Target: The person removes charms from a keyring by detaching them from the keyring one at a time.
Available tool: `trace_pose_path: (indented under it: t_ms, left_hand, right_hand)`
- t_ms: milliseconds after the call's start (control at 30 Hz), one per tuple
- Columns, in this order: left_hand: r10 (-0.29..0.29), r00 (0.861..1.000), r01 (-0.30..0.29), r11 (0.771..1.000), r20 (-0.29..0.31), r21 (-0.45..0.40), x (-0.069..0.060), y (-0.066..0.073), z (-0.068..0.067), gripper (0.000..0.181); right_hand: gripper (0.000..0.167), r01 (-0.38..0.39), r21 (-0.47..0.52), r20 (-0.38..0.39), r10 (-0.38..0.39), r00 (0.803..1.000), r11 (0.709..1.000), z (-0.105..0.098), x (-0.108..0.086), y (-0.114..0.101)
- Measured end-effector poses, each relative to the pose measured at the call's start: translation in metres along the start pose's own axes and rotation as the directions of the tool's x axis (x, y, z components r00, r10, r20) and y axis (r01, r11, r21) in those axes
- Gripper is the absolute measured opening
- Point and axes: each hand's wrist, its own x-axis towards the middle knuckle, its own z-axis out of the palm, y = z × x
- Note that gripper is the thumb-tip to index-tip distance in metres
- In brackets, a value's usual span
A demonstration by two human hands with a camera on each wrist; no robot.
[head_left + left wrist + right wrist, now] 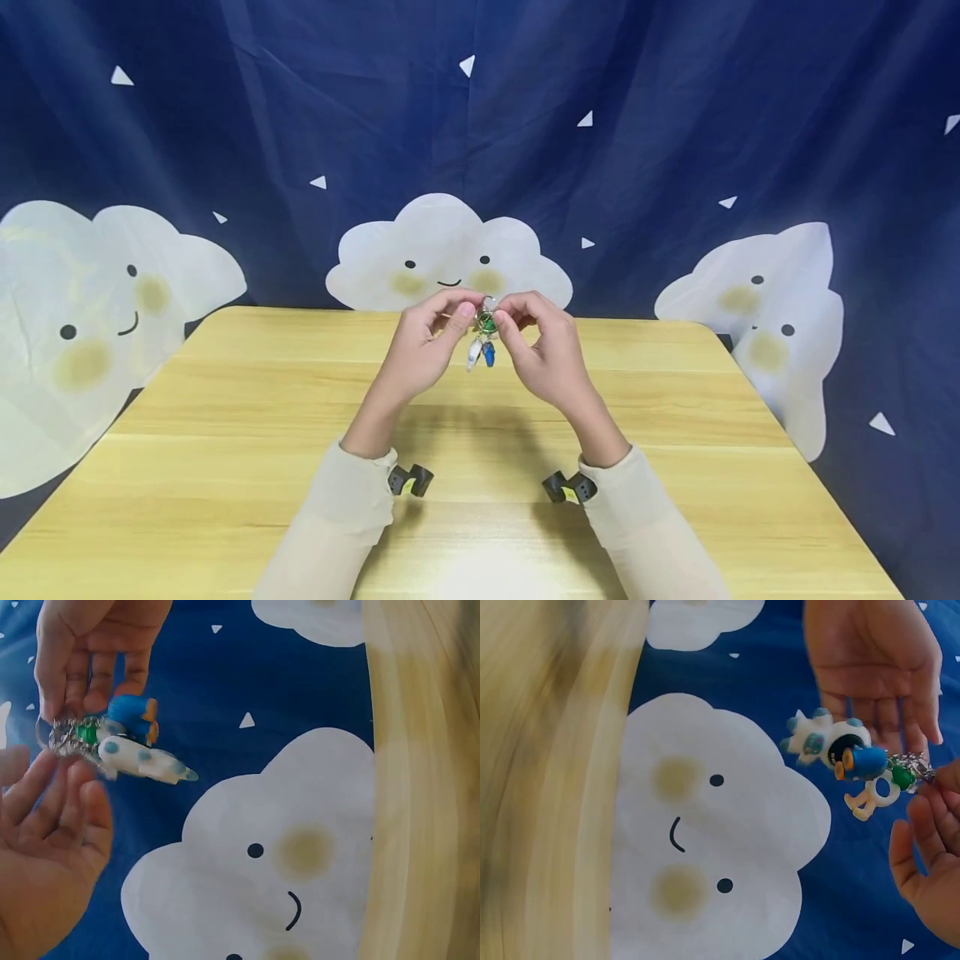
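A keychain [488, 323] with several charms hangs between my two hands above the table. My left hand [427, 343] pinches its metal ring and chain part from the left, thumb against forefinger. From the other side my right hand [546, 348] pinches the same part with thumb and forefinger. The charms dangle below: a white figure with blue-green spots [142, 759], a blue figure with orange feet [865, 762] and a green piece [903, 778] near the chain. The right wrist view also shows a white round charm with peach-coloured legs [883, 789]. Fingertips partly hide the ring.
Beneath the hands lies a light wooden table [262, 467]. Behind its far edge hangs a dark blue curtain [525, 125] printed with smiling clouds and white triangles. Each sleeve cuff carries a small black wrist camera [411, 481].
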Motion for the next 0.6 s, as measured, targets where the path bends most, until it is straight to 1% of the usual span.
trace_pose_path:
  t_ms: [33, 100, 233, 333, 433, 600]
  left_hand:
    - [-0.018, 1.000, 0.018, 1.000, 0.015, -0.005, 0.0000, -0.0005, -0.0003, 0.025]
    - [-0.035, 0.999, 0.036, 0.999, 0.028, -0.021, 0.0001, -0.0009, 0.0000, 0.023]
    - [-0.019, 1.000, 0.019, 0.998, 0.011, -0.058, 0.0002, -0.0009, 0.0018, 0.015]
    - [-0.018, 1.000, 0.019, 0.999, 0.012, -0.036, 0.0004, -0.0012, 0.0024, 0.013]
    - [-0.023, 0.999, 0.023, 1.000, 0.024, -0.002, 0.0007, -0.0017, 0.0025, 0.014]
    - [-0.020, 0.999, 0.020, 1.000, 0.036, -0.007, -0.0005, 0.0002, 0.0028, 0.013]
  right_hand:
    - [0.004, -0.002, 0.003, -0.006, 0.002, 1.000, 1.000, -0.0011, 0.0003, 0.0008]
    - [0.005, -0.002, -0.009, -0.010, 0.002, 1.000, 1.000, -0.0033, 0.0012, 0.0021]
    - [0.005, 0.005, -0.054, 0.003, -0.005, 1.000, 0.999, -0.0059, 0.0018, 0.0042]
    - [0.006, -0.001, -0.059, 0.007, 0.001, 1.000, 0.998, -0.0063, 0.0018, 0.0035]
    - [0.007, -0.014, -0.046, -0.010, 0.014, 1.000, 0.999, -0.0066, 0.0018, 0.0022]
    - [0.005, -0.011, -0.062, -0.058, 0.007, 0.998, 0.998, -0.0071, 0.0020, 0.0021]
